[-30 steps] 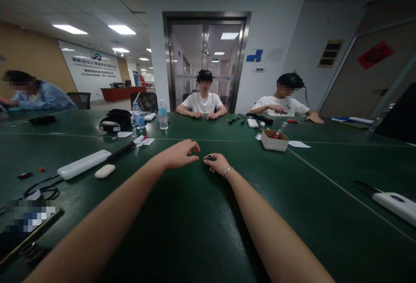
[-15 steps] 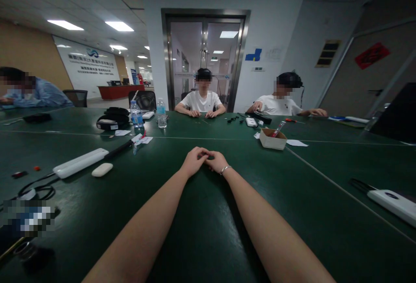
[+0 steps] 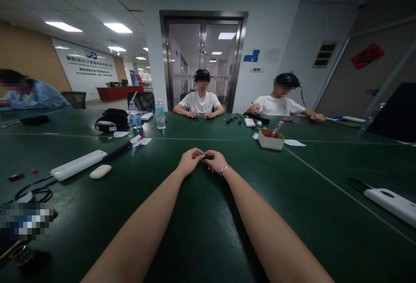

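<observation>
My left hand (image 3: 189,161) and my right hand (image 3: 217,161) meet above the green table (image 3: 208,213), straight ahead of me. Both are closed, fingertips pinching a small dark object (image 3: 207,157) with a shiny bit at its left side. It is too small and too covered by fingers to tell its kind. A silver bracelet (image 3: 224,169) circles my right wrist. Both forearms stretch out over the tabletop.
Left of my arms lie a white rounded case (image 3: 100,171), a long white device (image 3: 79,164) and cables. An open box (image 3: 271,139) stands to the right, water bottles (image 3: 160,115) at the back left. A white device (image 3: 391,204) is far right. Several people sit around the table.
My hands have drawn slightly apart, and the small dark object now shows between the fingertips. Across the table, the right-hand person's outstretched hand has curled up. The view has shifted slightly.
</observation>
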`<state>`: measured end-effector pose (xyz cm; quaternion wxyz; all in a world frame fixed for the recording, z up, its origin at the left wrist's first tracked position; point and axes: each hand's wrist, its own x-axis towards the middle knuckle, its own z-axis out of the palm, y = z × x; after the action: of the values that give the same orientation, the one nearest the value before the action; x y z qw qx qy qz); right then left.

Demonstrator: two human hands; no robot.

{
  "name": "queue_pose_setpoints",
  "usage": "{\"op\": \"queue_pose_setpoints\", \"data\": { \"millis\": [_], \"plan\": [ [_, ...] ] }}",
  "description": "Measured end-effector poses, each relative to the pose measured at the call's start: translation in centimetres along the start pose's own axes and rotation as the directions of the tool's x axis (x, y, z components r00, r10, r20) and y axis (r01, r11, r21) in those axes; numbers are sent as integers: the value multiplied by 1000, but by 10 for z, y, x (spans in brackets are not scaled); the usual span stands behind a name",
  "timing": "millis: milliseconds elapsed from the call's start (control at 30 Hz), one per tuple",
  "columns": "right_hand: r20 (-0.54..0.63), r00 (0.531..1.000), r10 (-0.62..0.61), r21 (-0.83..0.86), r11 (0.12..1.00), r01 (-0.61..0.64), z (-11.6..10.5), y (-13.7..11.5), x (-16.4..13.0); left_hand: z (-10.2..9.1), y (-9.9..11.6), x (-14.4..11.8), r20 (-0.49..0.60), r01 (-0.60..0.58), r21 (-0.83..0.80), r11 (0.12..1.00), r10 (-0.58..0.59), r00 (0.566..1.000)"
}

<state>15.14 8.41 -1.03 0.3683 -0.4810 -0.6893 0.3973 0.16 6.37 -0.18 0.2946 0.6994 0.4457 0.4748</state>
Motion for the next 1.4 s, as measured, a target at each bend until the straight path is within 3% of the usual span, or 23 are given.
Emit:
{"op": "queue_pose_setpoints", "data": {
  "millis": [200,333,467,800,1067,1400],
  "plan": [
    [66,998,14,150,988,-24,-5,1,2,-3,-7,0,38,56,-22,998,-55,998],
    [93,987,130,392,907,-156,-11,-3,0,-3,-9,0,31,65,-1,998,-65,997],
    [107,976,190,500,838,-218,-16,-7,-3,-3,-8,0,25,79,19,997,-79,997],
    [134,975,176,549,806,-221,-18,-9,-7,-3,-20,4,5,103,16,995,-103,995],
    [147,979,145,563,801,-203,-19,-5,-6,-3,-17,5,-4,198,-16,980,-199,980],
    [160,981,105,587,789,-181,-19,-5,-7,-4,-23,7,27,226,-51,973,-225,974]
  ]
}}
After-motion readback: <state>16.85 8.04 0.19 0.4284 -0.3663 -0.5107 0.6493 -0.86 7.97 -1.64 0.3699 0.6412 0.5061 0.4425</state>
